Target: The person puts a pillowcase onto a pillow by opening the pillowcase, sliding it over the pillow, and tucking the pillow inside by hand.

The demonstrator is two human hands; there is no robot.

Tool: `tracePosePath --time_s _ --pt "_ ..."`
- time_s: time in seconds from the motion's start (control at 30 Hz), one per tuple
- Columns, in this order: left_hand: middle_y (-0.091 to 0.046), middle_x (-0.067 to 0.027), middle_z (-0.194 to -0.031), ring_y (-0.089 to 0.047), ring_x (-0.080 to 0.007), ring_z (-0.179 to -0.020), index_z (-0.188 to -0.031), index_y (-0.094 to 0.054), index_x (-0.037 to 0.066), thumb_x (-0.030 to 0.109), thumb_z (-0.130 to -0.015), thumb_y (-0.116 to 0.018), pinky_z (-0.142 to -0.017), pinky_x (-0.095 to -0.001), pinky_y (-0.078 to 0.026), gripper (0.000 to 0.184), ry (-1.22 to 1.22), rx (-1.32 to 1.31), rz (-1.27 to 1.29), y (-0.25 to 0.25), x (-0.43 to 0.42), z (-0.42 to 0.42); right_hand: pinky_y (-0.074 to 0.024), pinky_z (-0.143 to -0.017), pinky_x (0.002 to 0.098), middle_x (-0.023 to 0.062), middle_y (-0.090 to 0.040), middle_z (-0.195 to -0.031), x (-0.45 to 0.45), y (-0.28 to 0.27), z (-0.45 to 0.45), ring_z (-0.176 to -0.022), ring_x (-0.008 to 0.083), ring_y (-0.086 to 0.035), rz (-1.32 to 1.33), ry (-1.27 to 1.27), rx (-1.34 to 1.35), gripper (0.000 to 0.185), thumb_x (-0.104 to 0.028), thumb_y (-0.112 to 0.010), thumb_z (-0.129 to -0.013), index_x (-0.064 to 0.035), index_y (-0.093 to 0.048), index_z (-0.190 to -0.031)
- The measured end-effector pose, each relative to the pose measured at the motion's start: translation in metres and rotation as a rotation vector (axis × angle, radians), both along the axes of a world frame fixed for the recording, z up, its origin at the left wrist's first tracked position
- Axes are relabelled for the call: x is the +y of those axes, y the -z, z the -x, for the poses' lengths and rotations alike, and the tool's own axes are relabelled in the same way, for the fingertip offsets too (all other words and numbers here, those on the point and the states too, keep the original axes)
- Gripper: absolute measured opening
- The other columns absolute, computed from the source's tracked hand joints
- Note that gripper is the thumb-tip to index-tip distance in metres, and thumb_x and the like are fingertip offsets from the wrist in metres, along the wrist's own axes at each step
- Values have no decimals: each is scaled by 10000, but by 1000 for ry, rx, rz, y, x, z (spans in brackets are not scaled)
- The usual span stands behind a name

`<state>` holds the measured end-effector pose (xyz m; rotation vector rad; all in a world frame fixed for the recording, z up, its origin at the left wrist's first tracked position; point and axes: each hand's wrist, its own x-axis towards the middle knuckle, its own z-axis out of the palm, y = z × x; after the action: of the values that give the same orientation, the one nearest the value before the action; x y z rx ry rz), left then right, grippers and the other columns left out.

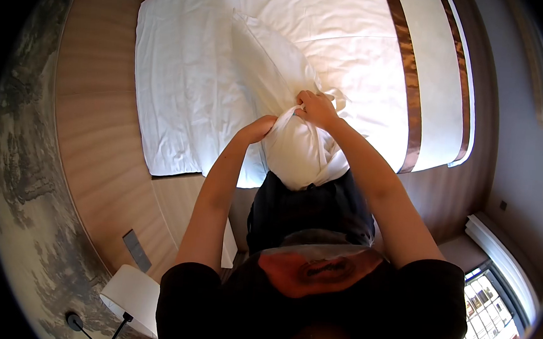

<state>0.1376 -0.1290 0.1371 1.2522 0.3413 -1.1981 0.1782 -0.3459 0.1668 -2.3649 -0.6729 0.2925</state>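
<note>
A bunched white pillow (pixel 299 154) rests against the front of my dark trousers at the near edge of the bed. From it a loose white pillowcase (pixel 272 53) stretches away over the bed, flat and narrowing to a corner. My left hand (pixel 258 129) is closed on the cloth's edge at the left side of the pillow, its fingertips hidden by the fabric. To the right and slightly farther off, my right hand (pixel 317 110) has its fingers curled into gathered folds of the pillowcase. Where the pillow ends and the case begins is hard to make out.
White bedding (pixel 183 81) covers the bed. A bed runner (pixel 435 80) with brown bands lies across its right end. A wooden headboard panel (pixel 94 94) stands at left, with a lamp (pixel 133 298) below. A window (pixel 491 317) is at lower right.
</note>
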Motion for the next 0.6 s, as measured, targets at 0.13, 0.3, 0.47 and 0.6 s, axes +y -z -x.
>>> tracePosePath --time_s 0.13,0.3,0.47,0.6 --pt "-618 -53 -983 -565 -133 -866 -1039 -592 10 305 -869 -548 -754 -263 -439 343 27 -293 -49 -15 5 2 -425 -730 386 115 -602 -830 -33 -20 -11 -778 306 -575 50 -39 315 350 -329 -648 -741 -73 -499 -929" --pt "-589 -106 -698 -547 -194 -654 -832 -606 35 341 -807 -607 -605 -328 -415 307 240 -722 -511 -13 5 -7 -400 -830 375 108 -599 -980 -80 -13 -20 -956 284 -543 84 -228 394 445 -392 -634 -762 -76 -507 -1050" --pt "-560 -131 -646 -558 -272 -617 -778 -585 61 336 -792 -613 -569 -372 -403 278 152 -887 -708 -9 0 -5 -233 -1013 497 108 -559 -1118 -120 9 -18 -1108 303 -467 396 -412 386 647 -345 -723 -635 -120 -459 -1181" --pt "-607 -115 -740 -601 -251 -745 -844 -610 50 378 -759 -638 -639 -358 -446 340 7 -748 -739 -8 -14 -2 -212 -1024 526 140 -497 -1242 -124 33 7 -1206 297 -402 519 -341 590 792 -414 -718 -609 -60 -425 -1254"
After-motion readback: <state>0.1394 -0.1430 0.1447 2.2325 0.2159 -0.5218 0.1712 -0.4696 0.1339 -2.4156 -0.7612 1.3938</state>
